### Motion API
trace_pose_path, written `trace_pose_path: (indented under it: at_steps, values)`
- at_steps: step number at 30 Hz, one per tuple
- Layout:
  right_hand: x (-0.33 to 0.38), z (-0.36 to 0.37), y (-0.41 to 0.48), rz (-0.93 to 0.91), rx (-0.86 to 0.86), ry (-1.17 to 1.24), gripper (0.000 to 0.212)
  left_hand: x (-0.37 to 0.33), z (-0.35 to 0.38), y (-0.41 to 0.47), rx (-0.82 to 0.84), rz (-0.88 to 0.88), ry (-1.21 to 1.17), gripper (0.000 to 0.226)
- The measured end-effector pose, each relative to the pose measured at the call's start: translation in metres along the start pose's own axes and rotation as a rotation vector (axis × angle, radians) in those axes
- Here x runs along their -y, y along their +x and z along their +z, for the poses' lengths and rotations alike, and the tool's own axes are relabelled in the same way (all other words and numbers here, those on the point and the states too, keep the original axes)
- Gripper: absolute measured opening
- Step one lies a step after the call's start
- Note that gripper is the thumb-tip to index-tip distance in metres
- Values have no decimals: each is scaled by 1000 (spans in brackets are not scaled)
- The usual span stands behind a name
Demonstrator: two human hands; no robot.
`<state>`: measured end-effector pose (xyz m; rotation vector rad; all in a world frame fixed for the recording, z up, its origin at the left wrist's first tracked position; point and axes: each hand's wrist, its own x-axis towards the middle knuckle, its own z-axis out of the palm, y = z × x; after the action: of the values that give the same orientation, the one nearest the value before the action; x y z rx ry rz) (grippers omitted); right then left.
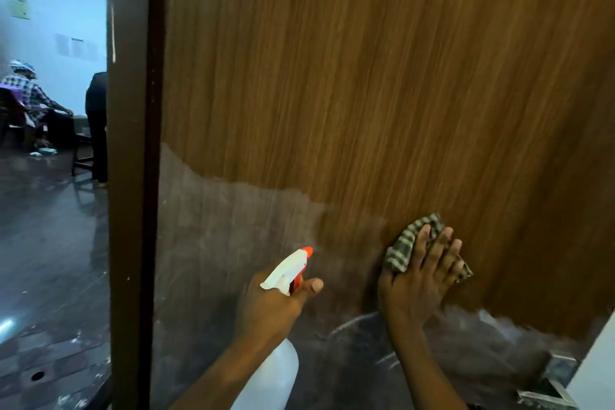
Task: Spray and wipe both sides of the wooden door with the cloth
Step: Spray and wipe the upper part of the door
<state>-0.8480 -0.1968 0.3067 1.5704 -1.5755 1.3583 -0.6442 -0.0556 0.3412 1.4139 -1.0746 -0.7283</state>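
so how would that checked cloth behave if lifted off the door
The checked cloth bunches in folds under the right hand, so it's probably floppy and light. Pressed to the wooden door, it would likely drop if released.

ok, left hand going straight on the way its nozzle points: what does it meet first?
Left hand likely meets the wooden door first, at its dull grey lower patch, left of the cloth; gap unclear.
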Motion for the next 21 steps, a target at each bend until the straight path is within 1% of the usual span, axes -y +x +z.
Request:
trace_pose_path:
  at_steps: [1,3,4,6,7,10,12,13,14,16,18,19,20,21]
  values:
    - [10,1,1,-6,-6,-1,74,2,-6,3,6,-9,-19,43]
    - [34,3,3,-58,-17,-17,73,3,-17,9,31,-27,-100,25]
    - [49,4,4,-95,-19,-25,72,4,-23,12,41,-21,-133,21]
    - [81,11,0,-213,-22,-34,72,7,-34,17,43,20,-128,18]
    - [93,16,-7,-306,-22,-36,72,7,-40,17,39,22,-116,13]
    - [100,31,-40,-586,18,-23,71,9,-56,21,38,3,-108,30]
    - [80,33,-55,-650,52,-23,73,11,-66,22,41,-13,-101,26]
    - [71,32,-59,-629,52,-35,72,13,-72,23,42,-22,-105,22]
    - [64,30,-59,-568,47,-59,71,16,-78,24,40,-23,-110,20]
    - [67,25,-51,-364,22,-83,69,21,-90,25,36,-30,-107,20]
    - [96,20,-29,-158,-35,-55,70,26,-101,27,39,-31,-101,21]
    - [117,19,-18,-110,-56,-30,71,28,-106,28,39,-33,-96,22]
    - [139,19,-11,-126,-68,-18,72,28,-111,28,35,-30,-94,23]
    - [157,21,-8,-195,-68,-14,72,28,-116,28,28,-29,-93,26]
